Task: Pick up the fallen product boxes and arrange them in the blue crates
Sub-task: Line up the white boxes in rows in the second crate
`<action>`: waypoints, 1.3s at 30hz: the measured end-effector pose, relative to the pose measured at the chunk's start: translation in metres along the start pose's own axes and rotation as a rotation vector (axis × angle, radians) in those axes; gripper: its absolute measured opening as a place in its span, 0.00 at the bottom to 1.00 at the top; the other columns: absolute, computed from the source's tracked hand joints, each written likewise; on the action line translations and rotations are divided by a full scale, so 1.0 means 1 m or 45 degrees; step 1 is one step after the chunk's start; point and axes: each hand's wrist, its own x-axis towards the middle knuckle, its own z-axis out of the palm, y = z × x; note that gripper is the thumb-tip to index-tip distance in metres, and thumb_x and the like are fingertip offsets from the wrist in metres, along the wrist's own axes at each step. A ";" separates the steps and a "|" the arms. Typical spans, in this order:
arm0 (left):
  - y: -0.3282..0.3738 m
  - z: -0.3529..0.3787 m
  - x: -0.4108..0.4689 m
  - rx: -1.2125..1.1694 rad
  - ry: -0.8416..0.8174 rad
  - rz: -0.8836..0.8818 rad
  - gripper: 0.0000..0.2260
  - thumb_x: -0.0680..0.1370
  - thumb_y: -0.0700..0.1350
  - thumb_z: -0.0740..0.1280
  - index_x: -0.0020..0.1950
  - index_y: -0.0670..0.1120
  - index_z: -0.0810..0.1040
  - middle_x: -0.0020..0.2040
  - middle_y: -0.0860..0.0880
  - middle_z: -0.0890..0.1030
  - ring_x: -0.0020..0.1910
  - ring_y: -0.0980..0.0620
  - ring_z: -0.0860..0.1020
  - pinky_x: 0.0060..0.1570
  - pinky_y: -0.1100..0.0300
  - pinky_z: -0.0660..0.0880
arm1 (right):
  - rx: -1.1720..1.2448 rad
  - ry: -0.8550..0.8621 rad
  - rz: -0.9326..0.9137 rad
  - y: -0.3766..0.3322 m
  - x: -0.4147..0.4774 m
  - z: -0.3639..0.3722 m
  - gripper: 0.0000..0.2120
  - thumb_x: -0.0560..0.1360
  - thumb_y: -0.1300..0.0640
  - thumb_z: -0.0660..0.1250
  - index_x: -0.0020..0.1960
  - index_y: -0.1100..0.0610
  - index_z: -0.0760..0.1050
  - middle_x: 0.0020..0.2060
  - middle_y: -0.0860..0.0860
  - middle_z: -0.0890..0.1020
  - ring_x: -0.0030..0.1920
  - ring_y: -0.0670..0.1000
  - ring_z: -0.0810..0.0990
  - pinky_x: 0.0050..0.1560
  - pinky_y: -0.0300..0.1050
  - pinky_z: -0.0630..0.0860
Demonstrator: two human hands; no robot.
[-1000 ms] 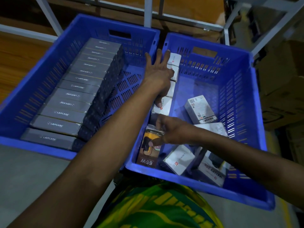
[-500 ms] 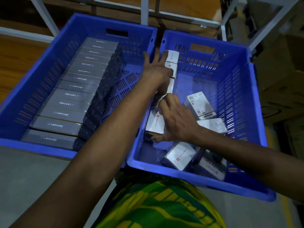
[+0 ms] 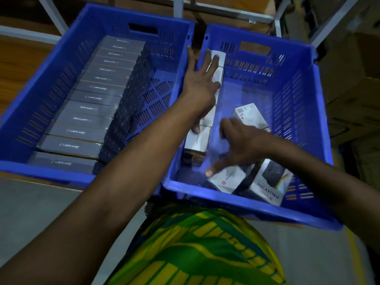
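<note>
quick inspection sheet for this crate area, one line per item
surface: grey surface before the crates
job's things: left crate holds a row of grey LAPCARE boxes; right crate has white boxes lined along its left wall
clutter: loose white box, barcode box and HALLEY box lie unsorted in the right crate
hands: left hand presses the lined row, fingers straight; right hand open, above the loose white box
cables: nothing seen
surroundings: white rack frame; cardboard cartons at right

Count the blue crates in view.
2. The left crate holds a row of grey boxes; the right crate beside it holds white boxes. More may lie out of frame.
</note>
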 end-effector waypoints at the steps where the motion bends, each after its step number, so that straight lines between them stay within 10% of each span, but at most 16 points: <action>1: 0.000 -0.001 -0.001 0.007 0.001 0.001 0.35 0.75 0.58 0.69 0.80 0.54 0.60 0.80 0.38 0.36 0.78 0.35 0.34 0.69 0.24 0.38 | -0.070 -0.095 0.013 0.000 -0.009 0.005 0.47 0.46 0.18 0.69 0.52 0.48 0.62 0.50 0.49 0.69 0.47 0.54 0.74 0.50 0.52 0.75; 10: 0.004 -0.002 0.002 -0.011 -0.015 0.025 0.37 0.76 0.55 0.70 0.81 0.53 0.57 0.80 0.38 0.38 0.79 0.36 0.35 0.68 0.23 0.39 | -0.031 0.164 -0.171 -0.016 -0.027 0.025 0.34 0.60 0.37 0.79 0.56 0.50 0.67 0.47 0.50 0.82 0.48 0.56 0.80 0.47 0.50 0.76; 26: 0.000 0.003 0.007 -0.175 0.006 0.048 0.27 0.79 0.50 0.66 0.78 0.50 0.65 0.81 0.38 0.40 0.79 0.37 0.37 0.70 0.26 0.39 | 0.410 0.629 -0.473 -0.030 0.013 0.078 0.29 0.59 0.31 0.75 0.41 0.55 0.71 0.45 0.53 0.68 0.48 0.56 0.69 0.43 0.49 0.71; 32: -0.004 -0.002 0.017 -0.262 -0.127 0.055 0.34 0.71 0.47 0.74 0.76 0.52 0.68 0.81 0.40 0.46 0.80 0.40 0.38 0.70 0.25 0.40 | 0.781 0.497 -0.407 -0.010 0.012 0.058 0.24 0.71 0.48 0.78 0.37 0.50 0.61 0.38 0.51 0.67 0.43 0.49 0.69 0.48 0.44 0.71; 36: -0.003 0.001 0.023 -0.212 -0.165 0.056 0.44 0.62 0.49 0.81 0.76 0.52 0.67 0.80 0.40 0.50 0.80 0.40 0.40 0.69 0.24 0.44 | 1.335 0.172 -0.243 -0.008 0.010 0.035 0.23 0.77 0.61 0.72 0.37 0.52 0.59 0.37 0.57 0.62 0.40 0.56 0.70 0.51 0.71 0.80; 39: -0.005 0.004 0.026 -0.231 -0.150 0.072 0.44 0.60 0.51 0.82 0.74 0.52 0.68 0.79 0.40 0.53 0.79 0.40 0.42 0.69 0.24 0.45 | 1.249 0.259 -0.149 0.006 0.018 0.007 0.22 0.79 0.60 0.71 0.35 0.50 0.60 0.32 0.52 0.63 0.35 0.47 0.69 0.50 0.61 0.79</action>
